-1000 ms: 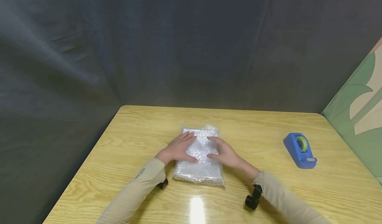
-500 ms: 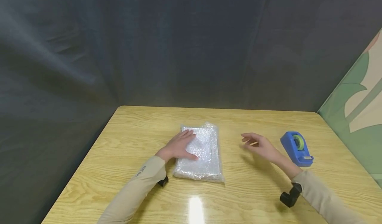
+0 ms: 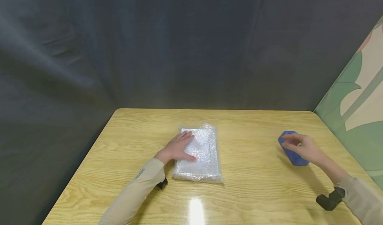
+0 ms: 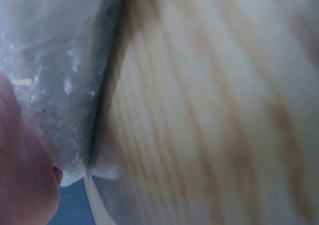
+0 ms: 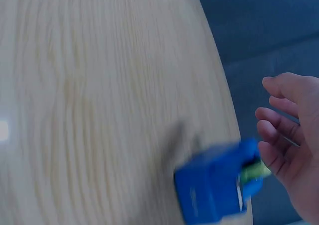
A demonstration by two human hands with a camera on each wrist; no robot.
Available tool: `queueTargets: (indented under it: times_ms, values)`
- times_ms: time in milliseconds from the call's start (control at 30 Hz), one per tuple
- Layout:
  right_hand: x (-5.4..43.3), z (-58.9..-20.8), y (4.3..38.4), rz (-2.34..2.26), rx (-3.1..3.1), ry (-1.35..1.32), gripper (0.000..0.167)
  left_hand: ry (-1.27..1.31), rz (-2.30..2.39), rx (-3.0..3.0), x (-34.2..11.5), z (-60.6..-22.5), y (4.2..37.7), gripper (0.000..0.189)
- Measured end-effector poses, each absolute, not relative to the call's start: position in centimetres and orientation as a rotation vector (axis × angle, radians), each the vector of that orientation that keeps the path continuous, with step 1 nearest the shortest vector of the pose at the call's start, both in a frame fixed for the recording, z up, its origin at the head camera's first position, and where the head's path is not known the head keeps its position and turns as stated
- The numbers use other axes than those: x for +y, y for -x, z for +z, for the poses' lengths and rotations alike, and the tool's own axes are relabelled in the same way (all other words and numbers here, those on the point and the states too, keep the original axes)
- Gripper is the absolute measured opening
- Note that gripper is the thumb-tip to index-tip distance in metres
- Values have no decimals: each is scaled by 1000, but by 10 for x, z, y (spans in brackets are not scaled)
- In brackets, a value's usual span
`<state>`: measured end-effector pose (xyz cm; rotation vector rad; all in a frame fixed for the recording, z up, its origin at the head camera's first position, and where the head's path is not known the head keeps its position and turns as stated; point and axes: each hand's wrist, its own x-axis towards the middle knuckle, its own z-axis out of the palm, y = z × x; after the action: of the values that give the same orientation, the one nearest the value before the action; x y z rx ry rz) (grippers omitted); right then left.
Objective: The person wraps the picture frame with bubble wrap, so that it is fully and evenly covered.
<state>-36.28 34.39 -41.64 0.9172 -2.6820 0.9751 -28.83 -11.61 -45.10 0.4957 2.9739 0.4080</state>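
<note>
A flat rectangular packet in bubble wrap (image 3: 206, 151) lies on the table, left of its middle. My left hand (image 3: 178, 147) rests on the packet's left side with fingers spread. In the left wrist view, part of that hand (image 4: 25, 165) shows beside the shiny wrap (image 4: 55, 51). My right hand (image 3: 306, 148) hovers over a blue tape dispenser (image 3: 294, 156) and hides much of it. The right wrist view shows the hand (image 5: 294, 130) with loosely bent fingers, holding nothing, apart from the dispenser (image 5: 204, 185); a green tape roll (image 5: 254, 171) sits in it.
The wooden table (image 3: 245, 191) has a dark curtain (image 3: 191, 48) behind it and on the left. A panel with a leaf pattern (image 3: 353, 118) stands along the right side. Black wrist cameras (image 3: 329, 200) are strapped to both forearms.
My right hand has left the bubble-wrapped packet and moved right until it is over the tape dispenser. My left hand has stayed on the packet. The head view has shifted slightly.
</note>
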Motion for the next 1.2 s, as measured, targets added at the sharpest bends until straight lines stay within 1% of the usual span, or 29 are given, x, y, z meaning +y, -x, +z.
queueTargets:
  times_ms: [100,233,433,633,800,1000,1200]
  values:
    - [362,-418,362,954,-2696,-837,29,-490,405,2978,-117,-453,289,103]
    - [383,-420,360,925,-2694,-753,26,-488,412,2981,-118,-454,290,103]
    - [401,-426,359,893,-2773,-662,23,-478,416,2982,-119,-453,289,101]
    - [404,-431,355,892,-2968,-561,33,-497,424,2984,-119,-456,292,101]
    - [405,-432,356,913,-3045,-544,36,-489,424,2984,-118,-456,297,100]
    - [404,-430,361,941,-3069,-548,32,-486,445,2995,-114,-455,306,99]
    - [403,-426,366,1003,-3138,-527,33,-460,452,2993,-114,-457,314,99]
